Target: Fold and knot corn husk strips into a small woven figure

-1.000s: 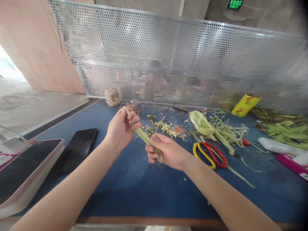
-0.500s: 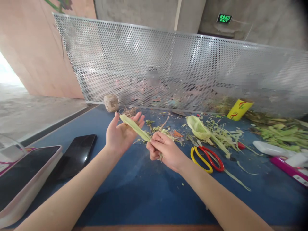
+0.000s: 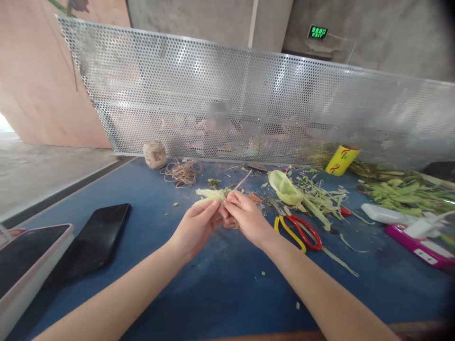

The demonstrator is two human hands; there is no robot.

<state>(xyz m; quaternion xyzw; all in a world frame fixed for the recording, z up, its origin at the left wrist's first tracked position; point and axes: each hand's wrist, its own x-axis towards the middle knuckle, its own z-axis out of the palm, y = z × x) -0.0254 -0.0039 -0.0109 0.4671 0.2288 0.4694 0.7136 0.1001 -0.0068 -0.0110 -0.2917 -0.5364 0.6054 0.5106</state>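
Observation:
My left hand (image 3: 197, 225) and my right hand (image 3: 245, 215) meet over the middle of the table. Both are closed, fingertips pinching a pale green corn husk (image 3: 209, 194) whose wider end sticks out to the left. From the top of my right hand a thin brownish strand (image 3: 243, 180) pokes up. What lies between the fingers is mostly hidden. Right of my right hand rest scissors (image 3: 307, 233) with one red and one yellow handle. Beyond them are a hollow, cup-shaped green husk (image 3: 285, 187) and a heap of shredded husk strips (image 3: 322, 199).
A bundle of twine (image 3: 183, 172) and a pale block (image 3: 154, 154) lie at the back left. Two phones, one black (image 3: 101, 232), lie left. A yellow roll (image 3: 341, 160), green leaves (image 3: 408, 192) and a purple power strip (image 3: 419, 246) are right. A perforated metal screen (image 3: 177, 94) borders the back.
My left hand was open with its palm up beside the husk; it has now come right and closed on it next to my right hand. The view has shifted slightly right.

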